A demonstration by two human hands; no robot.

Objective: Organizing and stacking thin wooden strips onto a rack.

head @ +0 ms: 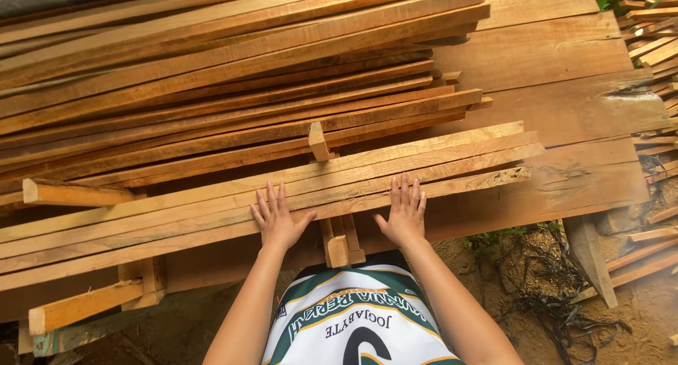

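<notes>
Along the near edge of the stack — both palms pressed flat on the nearest long, pale-brown sawn wooden planks [282,195], fingers spread and open, gripping nothing. Left hand [277,219] just left of the short upright wooden spacer blocks [341,241] under the layer, right hand [405,213] just right of them. Probably squaring or sliding the top layer; best done with even pressure from both palms so the boards travel together and stay parallel. Worth keeping fingertips off the gaps between boards — pinch points. Rough, splintered end on the front plank's right side [505,176], so no sliding of bare skin toward it. Behind, a taller heap of reddish sawn slats [233,61] resting on wide flat boards [551,61]; bare dirt ground [522,280] to the right.
</notes>
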